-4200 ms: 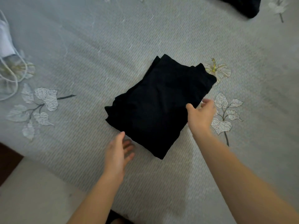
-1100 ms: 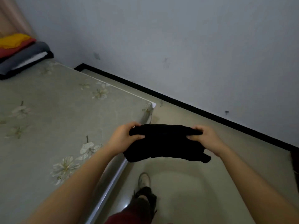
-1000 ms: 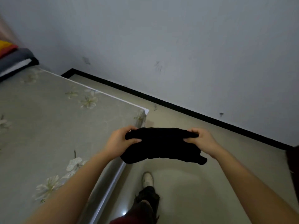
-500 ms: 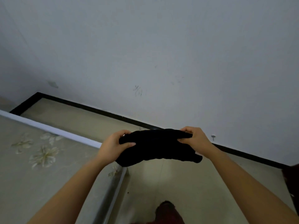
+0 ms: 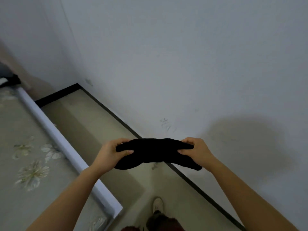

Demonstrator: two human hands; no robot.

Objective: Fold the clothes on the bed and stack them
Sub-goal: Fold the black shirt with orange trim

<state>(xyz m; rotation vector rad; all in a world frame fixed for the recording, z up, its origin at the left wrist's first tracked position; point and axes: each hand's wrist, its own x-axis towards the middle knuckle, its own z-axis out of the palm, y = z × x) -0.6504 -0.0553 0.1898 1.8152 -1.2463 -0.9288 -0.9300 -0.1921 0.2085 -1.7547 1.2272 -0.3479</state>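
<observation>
A folded black garment (image 5: 155, 152) hangs in the air in front of me, over the floor beside the bed. My left hand (image 5: 111, 153) grips its left end with the thumb on top. My right hand (image 5: 196, 151) grips its right end the same way. The garment sags a little between them. The bed (image 5: 25, 130) with its grey flowered cover lies at the left, its white edge running diagonally. At the far left edge a dark corner of stacked folded clothes (image 5: 8, 79) shows on the bed.
A narrow strip of beige floor (image 5: 93, 127) runs between the bed and a white wall (image 5: 166, 55) with a black skirting. My shoe (image 5: 157, 204) and leg show at the bottom middle.
The garment was lifted off the bed and is carried in both hands. Over the last second the view has swung along the wall, and the bed has slid to the left.
</observation>
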